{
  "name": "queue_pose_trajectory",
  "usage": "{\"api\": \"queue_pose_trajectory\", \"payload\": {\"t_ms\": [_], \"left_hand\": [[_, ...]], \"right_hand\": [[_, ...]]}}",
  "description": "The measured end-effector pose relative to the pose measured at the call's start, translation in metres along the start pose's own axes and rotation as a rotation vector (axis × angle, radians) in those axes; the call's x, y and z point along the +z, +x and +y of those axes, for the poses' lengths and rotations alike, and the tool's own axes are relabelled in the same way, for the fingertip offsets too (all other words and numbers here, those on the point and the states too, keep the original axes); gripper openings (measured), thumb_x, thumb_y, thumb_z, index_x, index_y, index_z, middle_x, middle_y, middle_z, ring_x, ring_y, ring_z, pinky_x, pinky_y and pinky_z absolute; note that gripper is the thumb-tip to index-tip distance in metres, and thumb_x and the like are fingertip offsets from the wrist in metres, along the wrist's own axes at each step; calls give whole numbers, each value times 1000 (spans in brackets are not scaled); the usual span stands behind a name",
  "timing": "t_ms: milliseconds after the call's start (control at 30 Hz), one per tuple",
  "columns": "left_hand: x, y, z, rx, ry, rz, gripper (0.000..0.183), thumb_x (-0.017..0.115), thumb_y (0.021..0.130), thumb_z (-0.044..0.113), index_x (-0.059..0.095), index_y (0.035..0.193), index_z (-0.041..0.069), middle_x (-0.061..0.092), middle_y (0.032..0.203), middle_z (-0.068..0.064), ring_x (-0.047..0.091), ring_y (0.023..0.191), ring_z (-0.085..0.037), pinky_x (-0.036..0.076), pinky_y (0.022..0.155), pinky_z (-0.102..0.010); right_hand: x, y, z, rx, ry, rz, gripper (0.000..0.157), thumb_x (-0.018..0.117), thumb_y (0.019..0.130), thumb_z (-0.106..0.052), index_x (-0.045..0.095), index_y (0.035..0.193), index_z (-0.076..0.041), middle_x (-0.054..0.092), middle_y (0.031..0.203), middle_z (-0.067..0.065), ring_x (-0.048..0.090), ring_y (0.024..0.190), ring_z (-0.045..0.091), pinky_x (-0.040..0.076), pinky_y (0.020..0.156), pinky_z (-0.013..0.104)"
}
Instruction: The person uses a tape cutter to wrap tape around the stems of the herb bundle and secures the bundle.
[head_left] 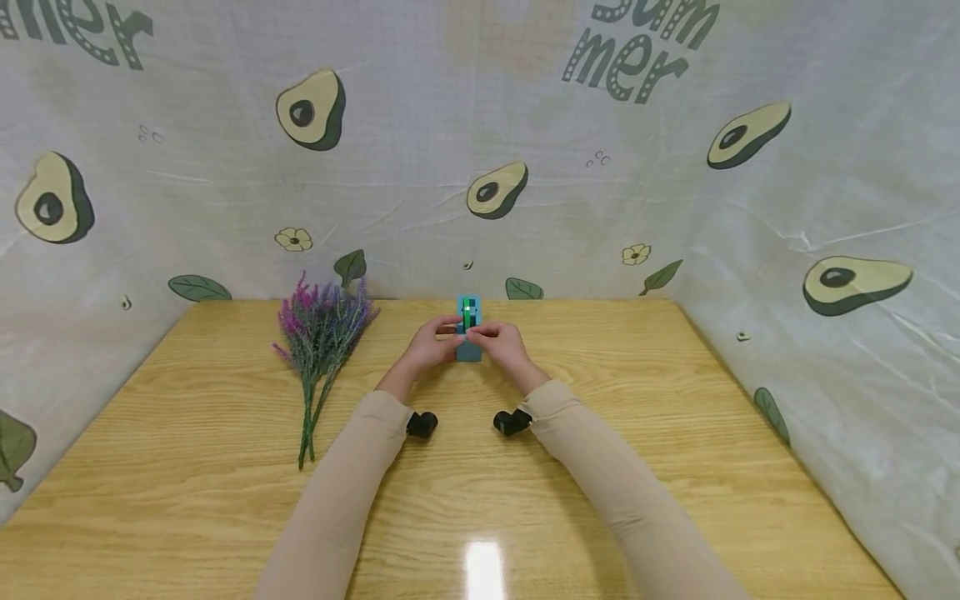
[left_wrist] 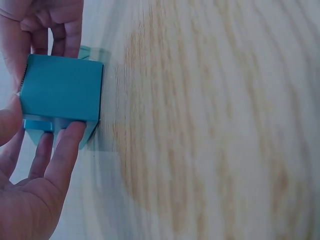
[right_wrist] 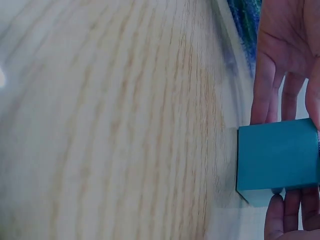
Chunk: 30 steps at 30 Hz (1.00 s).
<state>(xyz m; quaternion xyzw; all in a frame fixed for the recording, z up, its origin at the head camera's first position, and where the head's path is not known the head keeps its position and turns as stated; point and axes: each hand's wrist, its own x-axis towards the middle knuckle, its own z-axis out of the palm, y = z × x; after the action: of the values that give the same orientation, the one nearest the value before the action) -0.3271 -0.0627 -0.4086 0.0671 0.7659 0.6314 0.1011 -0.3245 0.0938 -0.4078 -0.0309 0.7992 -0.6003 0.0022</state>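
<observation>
A teal tape dispenser with a green tape roll stands near the table's back edge. Its smooth teal front and a serrated edge show in the left wrist view. My left hand holds the dispenser from its left side, fingers along the wall. From the other side, my right hand brings thumb and forefinger together in front of the roll, pinching at the tape by the cutting edge. The pinched bit is mostly hidden by the fingertips. In the right wrist view the dispenser's front sits between both hands.
Purple and pink lavender stems lie on the wooden table left of the hands. A curtain printed with avocados rises behind the table and along both sides. Black wrist cameras hang inside both sleeves.
</observation>
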Motion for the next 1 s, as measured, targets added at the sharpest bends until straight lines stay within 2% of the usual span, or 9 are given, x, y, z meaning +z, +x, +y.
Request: {"api": "queue_pose_trajectory", "payload": {"t_ms": [600,1000], "left_hand": [[3,-3,5,5,-8,12,43,57,94,10,47,136,11,41,134,-18,52,112,-32,49,87,-40],[1,-6,5,-4,6,25,44,57,94,10,47,137,12,42,135,-18,53,112,-33,48,90,-41]], "right_hand": [[-1,-5,-2,17,9,68,24,68,87,-22,72,99,-2,66,99,9,57,96,21,48,83,34],[-5,-15,-11,-40,-31,85,21,70,86,-17,72,95,1,68,94,10,60,90,20,49,82,35]]}}
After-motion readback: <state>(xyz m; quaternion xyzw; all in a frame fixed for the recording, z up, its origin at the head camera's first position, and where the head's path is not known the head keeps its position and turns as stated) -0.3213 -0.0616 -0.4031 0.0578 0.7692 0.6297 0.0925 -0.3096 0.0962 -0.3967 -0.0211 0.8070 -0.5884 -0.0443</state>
